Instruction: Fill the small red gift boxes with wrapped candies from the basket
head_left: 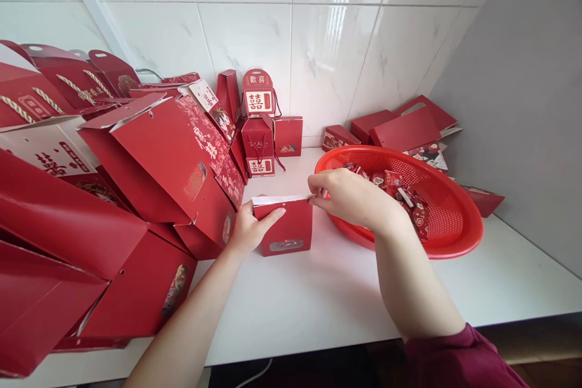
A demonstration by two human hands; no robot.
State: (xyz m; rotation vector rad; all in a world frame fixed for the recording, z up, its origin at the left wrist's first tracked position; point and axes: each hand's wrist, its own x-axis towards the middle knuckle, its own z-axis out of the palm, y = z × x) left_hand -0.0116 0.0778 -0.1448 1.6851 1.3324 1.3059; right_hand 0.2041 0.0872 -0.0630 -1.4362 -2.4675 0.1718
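Note:
A red paper gift box (295, 227) with a small clear window low on its front stands upright on the white tabletop. My left hand (248, 229) grips its left side, thumb laid across the front and the other fingers behind. The white inner edge of the box's top shows between my hands. At the top right corner, the curled fingers of my right hand (348, 194) pinch the edge of the box. Beyond my right wrist is a red plastic basket (454, 218) holding small red-wrapped sweets (421, 218).
Many red gift boxes (159, 157) are piled along the left side. Several small decorated boxes (258, 94) stand against the tiled wall (245, 30). More red boxes (404, 127) lie behind the basket, near a grey panel (522, 103) on the right.

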